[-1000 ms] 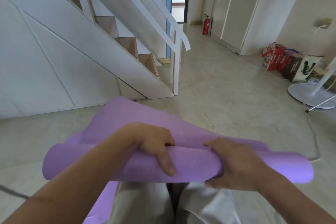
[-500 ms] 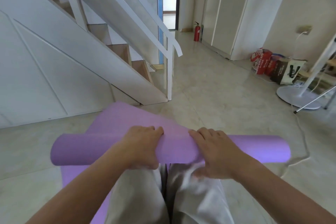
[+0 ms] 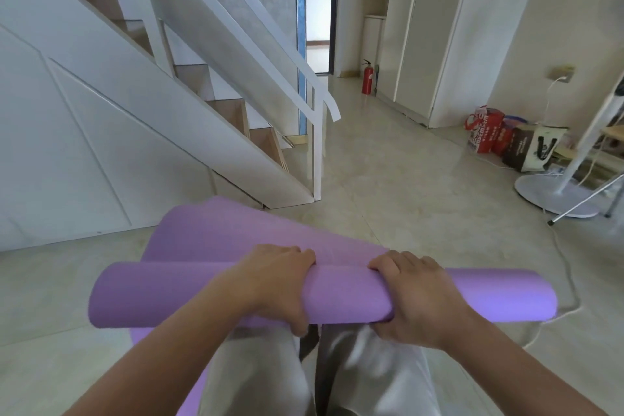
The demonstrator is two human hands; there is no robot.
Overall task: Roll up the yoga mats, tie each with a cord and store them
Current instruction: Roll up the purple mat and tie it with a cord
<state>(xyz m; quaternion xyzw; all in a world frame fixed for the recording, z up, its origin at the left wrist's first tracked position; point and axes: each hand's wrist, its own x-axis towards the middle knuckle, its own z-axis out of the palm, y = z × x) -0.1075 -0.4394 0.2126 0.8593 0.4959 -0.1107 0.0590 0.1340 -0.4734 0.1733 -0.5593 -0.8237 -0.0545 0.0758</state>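
Both hands are gripping the rolled purple yoga mat [image 3: 344, 294], which is lying crosswise above the light trousers [image 3: 364, 375].

Left hand [image 3: 277, 284]: its fingers [image 3: 299, 253] are curling over the far side of the roll and the thumb is hooking under the near side.

Right hand [image 3: 418, 297]: it is taking the same wrap-around grip, with a bare stretch of roll lying between the two hands.

I am noting the roll's ends sticking out past the outer side of each hand. The unrolled sheet is fanning out just beyond the fingertips toward the white staircase [image 3: 236, 118], and more mat is hanging below the left wrist.

Well beyond the right fingers, a red fire extinguisher [image 3: 367, 79] is standing on the tiled floor [image 3: 405, 206]. Further right are red bags [image 3: 486, 133] and a fan base [image 3: 553, 196].
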